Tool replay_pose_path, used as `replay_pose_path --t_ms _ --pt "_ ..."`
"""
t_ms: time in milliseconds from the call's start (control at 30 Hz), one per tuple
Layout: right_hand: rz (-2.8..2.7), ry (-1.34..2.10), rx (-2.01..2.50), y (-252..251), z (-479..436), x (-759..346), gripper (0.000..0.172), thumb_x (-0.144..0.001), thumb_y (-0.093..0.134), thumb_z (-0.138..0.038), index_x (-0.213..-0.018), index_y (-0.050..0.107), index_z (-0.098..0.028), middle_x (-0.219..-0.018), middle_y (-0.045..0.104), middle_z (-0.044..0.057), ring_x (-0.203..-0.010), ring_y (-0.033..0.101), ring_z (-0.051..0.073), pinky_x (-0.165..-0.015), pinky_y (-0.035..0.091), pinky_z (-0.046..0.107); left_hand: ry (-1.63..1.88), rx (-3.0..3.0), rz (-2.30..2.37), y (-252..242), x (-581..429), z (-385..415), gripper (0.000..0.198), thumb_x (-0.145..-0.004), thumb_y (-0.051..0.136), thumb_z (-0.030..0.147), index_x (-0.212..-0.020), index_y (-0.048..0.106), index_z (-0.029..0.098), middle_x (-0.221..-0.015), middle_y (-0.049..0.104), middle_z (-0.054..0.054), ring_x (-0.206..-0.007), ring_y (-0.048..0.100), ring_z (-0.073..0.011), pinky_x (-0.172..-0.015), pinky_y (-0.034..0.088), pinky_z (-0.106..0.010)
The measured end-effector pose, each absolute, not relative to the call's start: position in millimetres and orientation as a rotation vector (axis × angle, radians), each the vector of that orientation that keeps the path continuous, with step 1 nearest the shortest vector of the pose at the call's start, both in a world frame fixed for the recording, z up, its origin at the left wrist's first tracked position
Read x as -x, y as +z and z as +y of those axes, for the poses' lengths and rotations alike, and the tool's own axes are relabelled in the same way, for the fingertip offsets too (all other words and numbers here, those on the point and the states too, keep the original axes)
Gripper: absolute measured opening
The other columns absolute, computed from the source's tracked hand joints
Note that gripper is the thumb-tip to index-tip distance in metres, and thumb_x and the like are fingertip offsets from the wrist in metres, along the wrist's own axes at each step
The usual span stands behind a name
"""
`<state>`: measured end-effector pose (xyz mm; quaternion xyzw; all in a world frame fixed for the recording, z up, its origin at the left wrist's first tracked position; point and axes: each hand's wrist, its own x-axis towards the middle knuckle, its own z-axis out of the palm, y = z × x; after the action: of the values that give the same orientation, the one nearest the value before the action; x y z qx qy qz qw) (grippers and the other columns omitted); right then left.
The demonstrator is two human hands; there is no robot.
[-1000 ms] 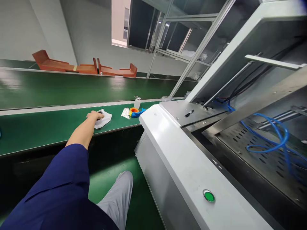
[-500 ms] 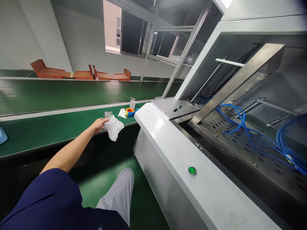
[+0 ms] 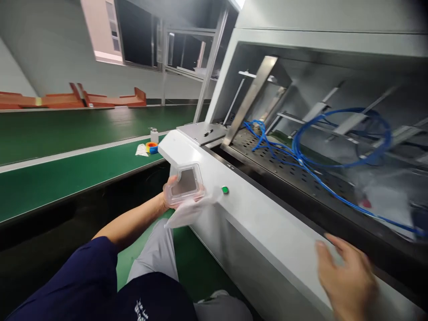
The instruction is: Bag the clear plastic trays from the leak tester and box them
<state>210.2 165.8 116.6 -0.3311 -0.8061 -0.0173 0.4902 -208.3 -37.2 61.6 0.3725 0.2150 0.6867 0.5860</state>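
My left hand [image 3: 168, 192] is closed on the edge of a clear plastic case [image 3: 186, 182] with a greyish flat middle. A thin white cloth or soft bag [image 3: 189, 212], blurred by motion, hangs from the same hand under the case. Both are in front of the white machine's sloping front panel [image 3: 207, 167]. At lower right, my right hand [image 3: 349, 274] is smeared by motion, thumb and forefinger apart, nothing visible in it. It is over the panel's near end, close to the dark slot.
A green button [image 3: 225, 190] sits on the panel. Blue hoses [image 3: 297, 142] lie coiled over the perforated metal plate [image 3: 317, 191] inside the machine. Rolls of coloured tape [image 3: 152, 148], white paper [image 3: 141, 150] and a small bottle [image 3: 154, 135] stand on the green bench [image 3: 83, 171].
My left hand has brought the case and white cloth from the green bench rightward to the machine's front. My right hand has come into view. The view has turned right.
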Motion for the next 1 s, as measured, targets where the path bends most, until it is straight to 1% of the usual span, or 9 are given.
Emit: replay_pose_path --t_ms 167,233,300,467,600,700,867,933,1000 --pt "-2.090 0.017 0.430 119.7 93.2 -193.3 0.017 -0.106 0.064 -0.032 -0.121 0.067 -0.025 -0.109 0.075 0.009 -0.098 0.074 0.028 -0.086 0.063 0.044 1.351 -0.924 0.308 73.0 118.3 14.7 0.094 -0.051 0.082 0.087 -0.112 0.074 0.015 -0.084 0.062 -0.010 -0.069 0.055 -0.0201 -0.052 0.039 -0.032" --pt "-2.117 0.192 0.424 123.9 63.2 -186.3 0.018 -0.108 0.063 -0.031 -0.124 0.065 -0.024 -0.105 0.076 0.006 -0.091 0.075 0.023 -0.082 0.064 0.036 1.433 -0.932 0.313 73.4 87.2 31.9 0.096 -0.053 0.086 0.085 -0.122 0.071 0.021 -0.092 0.063 -0.008 -0.071 0.056 -0.0179 -0.053 0.042 -0.029" --pt "-2.128 0.344 0.491 123.7 43.5 -184.7 0.029 -0.110 0.062 -0.042 -0.130 0.064 -0.022 -0.105 0.076 0.007 -0.088 0.076 0.022 -0.076 0.064 0.032 1.610 -1.004 0.409 73.7 59.5 45.0 0.095 -0.055 0.092 0.078 -0.129 0.067 0.025 -0.102 0.066 -0.007 -0.081 0.061 -0.0191 -0.065 0.050 -0.030" --pt "-2.061 0.315 0.779 110.6 34.0 -202.2 0.069 -0.103 0.062 -0.073 -0.140 0.063 -0.015 -0.118 0.074 0.016 -0.106 0.074 0.030 -0.090 0.064 0.042 1.831 -1.279 0.787 79.7 4.7 55.0 0.089 -0.056 0.096 0.075 -0.126 0.065 0.028 -0.111 0.070 -0.008 -0.100 0.066 -0.0272 -0.087 0.054 -0.037" --pt "-1.960 0.367 0.925 104.8 35.4 -228.5 0.057 -0.099 0.075 -0.059 -0.136 0.066 -0.018 -0.115 0.075 0.011 -0.109 0.072 0.027 -0.099 0.061 0.041 1.712 -1.479 0.912 78.4 -28.0 60.7 0.078 -0.060 0.093 0.076 -0.118 0.066 0.031 -0.112 0.069 -0.006 -0.100 0.066 -0.0282 -0.089 0.055 -0.040" --pt "-1.853 0.343 1.000 104.1 30.4 -248.7 0.052 -0.093 0.085 -0.048 -0.134 0.066 -0.020 -0.116 0.074 0.009 -0.112 0.071 0.025 -0.103 0.059 0.040 1.588 -1.531 0.873 70.7 -49.4 67.0 0.083 -0.062 0.090 0.079 -0.128 0.062 0.036 -0.114 0.069 -0.006 -0.096 0.067 -0.0295 -0.085 0.056 -0.044" --pt "-1.771 0.164 1.032 111.0 15.3 -289.8 0.054 -0.091 0.080 -0.038 -0.139 0.063 -0.021 -0.123 0.071 0.011 -0.112 0.071 0.025 -0.094 0.063 0.037 1.335 -1.651 0.842 60.1 -71.5 73.5 0.112 -0.049 0.099 0.074 -0.146 0.058 0.036 -0.141 0.065 -0.013 -0.134 0.060 -0.0425 -0.117 0.049 -0.057" --pt "-1.780 -0.016 1.025 118.5 12.1 -309.6 0.052 -0.092 0.076 -0.037 -0.140 0.063 -0.020 -0.126 0.069 0.013 -0.115 0.070 0.028 -0.094 0.064 0.040 1.249 -1.636 0.722 59.9 -77.9 76.0 0.112 -0.051 0.101 0.069 -0.148 0.058 0.035 -0.151 0.059 -0.013 -0.141 0.055 -0.0423 -0.119 0.049 -0.054" --pt "-1.790 -0.266 1.009 127.6 11.6 -329.6 0.050 -0.096 0.073 -0.036 -0.141 0.062 -0.020 -0.128 0.068 0.015 -0.119 0.068 0.030 -0.100 0.063 0.045 1.203 -1.583 0.599 61.8 -84.7 78.9 0.097 -0.057 0.100 0.066 -0.141 0.064 0.033 -0.143 0.064 -0.012 -0.130 0.062 -0.0377 -0.109 0.055 -0.048"
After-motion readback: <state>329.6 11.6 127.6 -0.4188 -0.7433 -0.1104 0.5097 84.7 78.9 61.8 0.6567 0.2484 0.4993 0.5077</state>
